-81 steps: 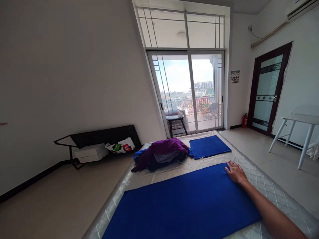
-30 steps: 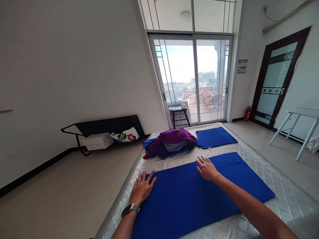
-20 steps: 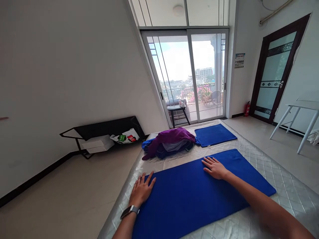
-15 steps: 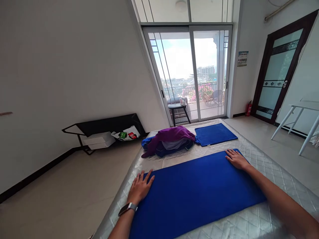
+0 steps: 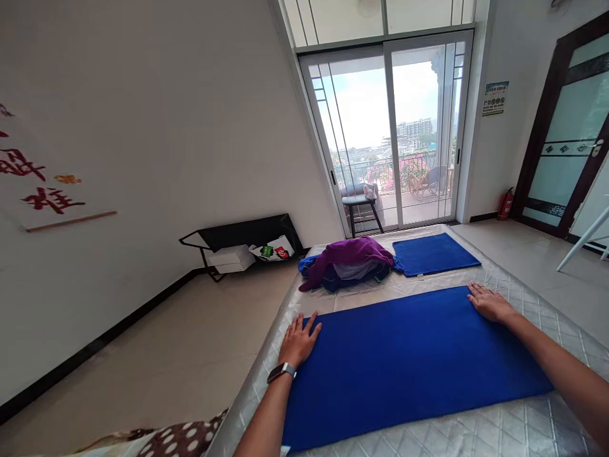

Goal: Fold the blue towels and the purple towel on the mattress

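Note:
A blue rectangular cloth (image 5: 404,368) is spread flat on the quilted mattress (image 5: 476,428). My left hand (image 5: 299,341) lies on its far left corner, fingers spread and pointing away from me; a watch is on that wrist. On the far right corner rests my right hand (image 5: 490,303), palm down with the fingers stretched out. Neither hand grips anything. Beyond the cloth sits a rumpled heap of purple and blue fabric (image 5: 349,261). To its right a folded blue cloth (image 5: 436,252) lies flat.
Left of the mattress, a black rack (image 5: 242,236) by the wall holds white boxes (image 5: 231,259) and a printed bag (image 5: 273,249). A spotted brown fabric (image 5: 183,438) shows at the lower left. Behind are a stool (image 5: 360,202), sliding glass doors (image 5: 394,139) and a fire extinguisher (image 5: 505,204).
The view has turned left, so everything sits further right and the wall scroll and spotted fabric now show. Both hands remain on the cloth's far corners.

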Tool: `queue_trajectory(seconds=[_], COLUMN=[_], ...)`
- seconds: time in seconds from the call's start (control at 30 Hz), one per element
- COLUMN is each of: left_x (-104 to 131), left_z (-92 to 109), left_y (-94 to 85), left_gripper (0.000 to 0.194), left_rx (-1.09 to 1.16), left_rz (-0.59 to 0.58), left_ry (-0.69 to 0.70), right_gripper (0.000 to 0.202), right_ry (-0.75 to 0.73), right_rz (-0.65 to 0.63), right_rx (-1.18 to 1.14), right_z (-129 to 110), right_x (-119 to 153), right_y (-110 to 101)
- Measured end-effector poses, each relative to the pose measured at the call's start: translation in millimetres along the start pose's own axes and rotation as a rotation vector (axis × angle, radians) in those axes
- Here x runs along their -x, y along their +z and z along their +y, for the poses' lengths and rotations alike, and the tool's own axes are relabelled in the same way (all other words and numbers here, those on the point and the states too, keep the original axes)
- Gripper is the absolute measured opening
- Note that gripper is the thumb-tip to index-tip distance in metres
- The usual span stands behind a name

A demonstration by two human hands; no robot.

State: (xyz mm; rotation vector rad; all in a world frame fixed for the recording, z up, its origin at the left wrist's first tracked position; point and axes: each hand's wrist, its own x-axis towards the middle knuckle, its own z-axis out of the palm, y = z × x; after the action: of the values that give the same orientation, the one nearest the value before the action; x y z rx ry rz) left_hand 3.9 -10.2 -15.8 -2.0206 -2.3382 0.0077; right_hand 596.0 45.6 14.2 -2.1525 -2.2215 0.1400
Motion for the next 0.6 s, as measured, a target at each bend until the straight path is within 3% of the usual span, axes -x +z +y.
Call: queue_trajectory(seconds=[0.07, 0.13, 0.23, 0.33, 0.4, 0.5, 0.6], left_x=[-1, -2, -3, -3, -2, -3, -5], left_z=[0, 0, 0, -1, -1, -3, -5], left_y=[1.6, 3.9, 6.7, 7.5, 7.7, 9.1, 11.9], left_gripper=[0.064, 0.064, 0.063, 0.064, 0.064, 0.064, 0.065], left_rx=[0.005, 0.013, 0.015, 0.008, 0.007, 0.02, 0.046], left_rz=[0.016, 0.035, 0.046, 0.039, 0.032, 0.019, 0.017], left_ry=[0.003, 0.004, 0.008, 0.006, 0.002, 0.007, 0.01], right_gripper=[0.06, 0.059, 0.059, 0.063, 0.068, 0.072, 0.073], right_ry=[0.024, 0.01, -0.163, -0.42, -0.521, -0.564, -0.468], right_rz=[0.015, 0.076, 0.129, 0.06, -0.008, -0.065, -0.06], right_rx=[0.061, 0.09, -0.009, -0.141, -0.196, -0.224, -0.176], right_z=[-11, -40, -114, -195, -230, -235, -183], right_x=[-4, -4, 6, 24, 35, 41, 35], right_y=[-5, -8, -7, 5, 15, 25, 23])
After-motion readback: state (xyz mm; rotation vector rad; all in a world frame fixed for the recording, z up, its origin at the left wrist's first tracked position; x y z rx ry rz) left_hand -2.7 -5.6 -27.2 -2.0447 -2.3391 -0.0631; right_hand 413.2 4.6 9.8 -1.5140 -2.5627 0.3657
